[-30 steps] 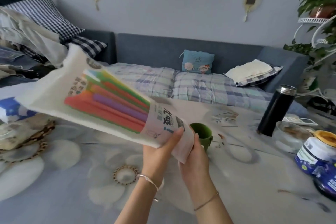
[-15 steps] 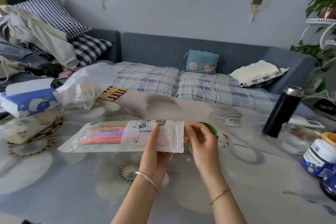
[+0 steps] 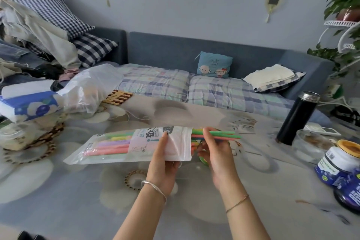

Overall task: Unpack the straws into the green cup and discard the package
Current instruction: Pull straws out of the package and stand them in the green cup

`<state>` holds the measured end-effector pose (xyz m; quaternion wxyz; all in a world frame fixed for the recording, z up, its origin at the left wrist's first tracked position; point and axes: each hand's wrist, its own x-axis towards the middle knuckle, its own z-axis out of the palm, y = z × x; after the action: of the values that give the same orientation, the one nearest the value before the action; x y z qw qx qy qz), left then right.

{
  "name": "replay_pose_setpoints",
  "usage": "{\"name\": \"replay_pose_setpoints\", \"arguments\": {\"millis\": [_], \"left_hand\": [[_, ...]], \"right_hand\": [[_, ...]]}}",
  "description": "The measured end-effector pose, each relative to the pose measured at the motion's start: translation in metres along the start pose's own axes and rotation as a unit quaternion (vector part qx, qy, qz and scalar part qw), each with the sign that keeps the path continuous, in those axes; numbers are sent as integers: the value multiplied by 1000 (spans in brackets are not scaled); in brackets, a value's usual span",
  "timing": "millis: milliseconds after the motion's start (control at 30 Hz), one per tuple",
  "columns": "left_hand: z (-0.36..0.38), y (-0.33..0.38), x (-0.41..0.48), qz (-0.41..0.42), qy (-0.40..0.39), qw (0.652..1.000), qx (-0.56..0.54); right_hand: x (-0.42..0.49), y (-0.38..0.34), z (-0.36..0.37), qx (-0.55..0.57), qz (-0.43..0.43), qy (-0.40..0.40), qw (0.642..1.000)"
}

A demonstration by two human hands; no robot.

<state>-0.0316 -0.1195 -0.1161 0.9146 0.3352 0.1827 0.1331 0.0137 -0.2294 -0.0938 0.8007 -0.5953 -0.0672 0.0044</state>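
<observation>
We see the flask (image 3: 298,119) near the table's (image 3: 78,191) right edge, jars (image 3: 339,163) before it, the tissue pack (image 3: 27,103) at the left edge, the sofa (image 3: 194,54) behind.

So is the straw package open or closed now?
Open: straws stick out of the package at its right end, gripped by the right hand.

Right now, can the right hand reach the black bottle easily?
Probably yes: the black bottle stands upright to the right of the right hand with bare table between, but the hand holds straws.
</observation>
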Motion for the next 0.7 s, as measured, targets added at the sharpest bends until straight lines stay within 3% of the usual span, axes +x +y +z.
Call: {"name": "replay_pose_setpoints", "arguments": {"millis": [100, 233, 400, 600, 700], "left_hand": [[-2, 5, 1, 11, -19, 999, -35], [-3, 9, 0, 28, -18, 999, -43], [2, 1, -5, -7, 15, 1000, 5], [2, 4, -5, -4, 2, 1000, 16], [3, 0, -6, -12, 5, 1000, -6]], "right_hand": [[2, -10, -8, 73, -17, 56, 996], [4, -17, -20, 71, -25, 108, 991], [5, -4, -9, 35, 33, 52, 997], [6, -10, -15, 40, -39, 62, 997], [4, -8, -12, 2, -30, 36, 999]]}}
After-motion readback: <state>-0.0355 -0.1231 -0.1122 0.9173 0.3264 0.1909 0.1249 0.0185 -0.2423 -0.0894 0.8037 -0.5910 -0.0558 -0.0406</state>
